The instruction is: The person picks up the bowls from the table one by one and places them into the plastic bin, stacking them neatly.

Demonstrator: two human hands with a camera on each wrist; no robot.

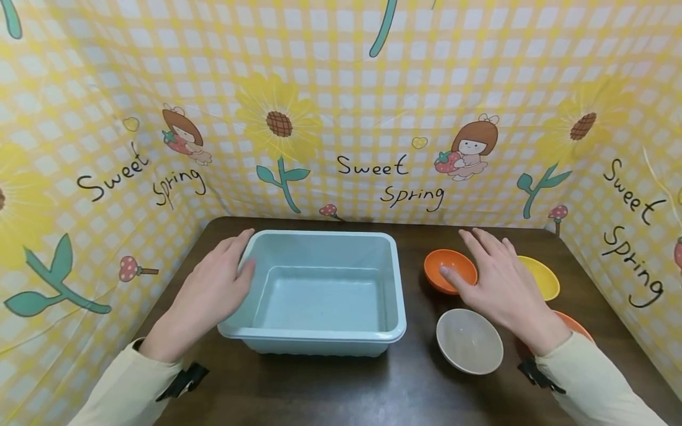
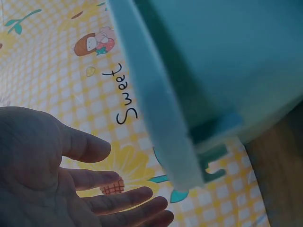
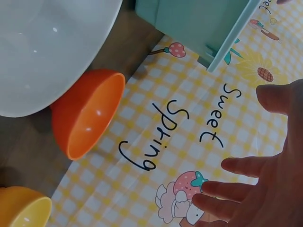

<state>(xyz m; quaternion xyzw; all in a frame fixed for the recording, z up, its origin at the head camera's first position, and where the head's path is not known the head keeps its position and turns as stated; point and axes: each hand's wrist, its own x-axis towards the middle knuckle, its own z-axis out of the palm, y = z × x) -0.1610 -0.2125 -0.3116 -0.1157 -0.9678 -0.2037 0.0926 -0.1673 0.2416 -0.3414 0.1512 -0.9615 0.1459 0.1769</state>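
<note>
My left hand (image 1: 215, 284) hovers by the left rim of a pale blue plastic basin (image 1: 319, 336). Its fingers are extended and hold nothing; the left wrist view shows the palm (image 2: 33, 170) apart from the basin wall (image 2: 161, 104). On the other side, my right hand (image 1: 503, 284) hangs over a group of bowls, fingers spread and nothing in them. Near its thumb is a small orange bowl (image 1: 447, 266). A greyish-white bowl (image 1: 469, 343) stands closer to me. Partly hidden behind the hand and wrist are a yellow bowl (image 1: 543, 278) and another orange bowl (image 1: 575, 324).
All of this stands on a dark brown wooden table (image 1: 330, 390). A yellow-checked cloth (image 1: 351, 118) with sunflowers and "Sweet Spring" lettering walls off the back and both sides. Inside the basin, only its bare bottom shows.
</note>
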